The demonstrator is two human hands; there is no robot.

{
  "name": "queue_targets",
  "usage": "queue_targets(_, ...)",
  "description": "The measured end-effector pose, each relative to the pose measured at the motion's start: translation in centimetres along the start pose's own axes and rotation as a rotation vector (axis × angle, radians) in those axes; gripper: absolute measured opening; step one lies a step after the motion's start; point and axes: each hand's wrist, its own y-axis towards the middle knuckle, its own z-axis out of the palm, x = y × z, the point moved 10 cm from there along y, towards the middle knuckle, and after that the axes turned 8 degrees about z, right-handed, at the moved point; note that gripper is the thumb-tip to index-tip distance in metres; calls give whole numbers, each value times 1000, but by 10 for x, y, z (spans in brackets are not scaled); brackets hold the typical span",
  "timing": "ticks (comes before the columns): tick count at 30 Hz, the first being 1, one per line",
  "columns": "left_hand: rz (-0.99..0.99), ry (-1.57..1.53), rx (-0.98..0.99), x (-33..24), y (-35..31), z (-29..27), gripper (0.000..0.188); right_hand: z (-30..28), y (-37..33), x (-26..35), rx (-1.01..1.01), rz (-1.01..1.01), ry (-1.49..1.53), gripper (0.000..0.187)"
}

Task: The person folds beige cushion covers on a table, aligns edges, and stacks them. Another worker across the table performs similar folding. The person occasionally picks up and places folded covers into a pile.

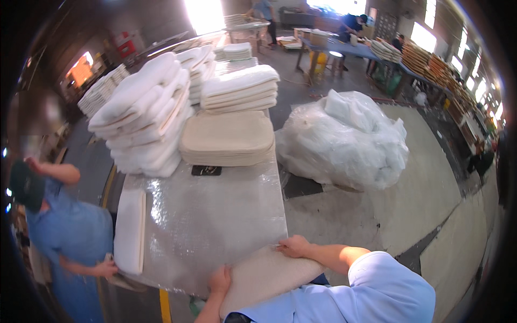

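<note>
A cream, flat cloth-like pad point(269, 277) lies between my hands at the near edge of the table, against my body. My left hand point(219, 281) is closed on its left edge. At its far right corner, my right hand point(294, 246) pinches the edge, fingers together. Farther up the table sits a neat stack of beige pads point(229, 137) with rounded corners. A small black flat piece point(206, 170) lies at the foot of that stack. Along the table's left edge is a folded white pad point(130, 231).
The table point(215, 226) has a shiny plastic-like cover. Tall piles of white padding point(142, 107) and folded white pads point(239, 89) stand at its far end. A large clear-plastic bundle point(347, 140) sits on the floor at right. A co-worker in blue point(75, 231) stands close at left.
</note>
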Motion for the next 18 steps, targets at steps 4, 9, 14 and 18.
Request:
queue_targets(4, -152, -239, -128, 34, 7, -25, 30, 7, 17, 9, 151, 18, -31, 60)
queue_targets(9, -705, -558, -614, 126, -136, -55, 22, 34, 3, 63, 334, -37, -164, 79)
queue_targets(14, -677, -843, 191, 35, -196, 72, 37, 42, -17, 64, 283, -67, -171, 68)
queue_targets(18, -288, -799, 175, -41, -120, 65, 50, 43, -37, 53, 270, 57, 59, 63)
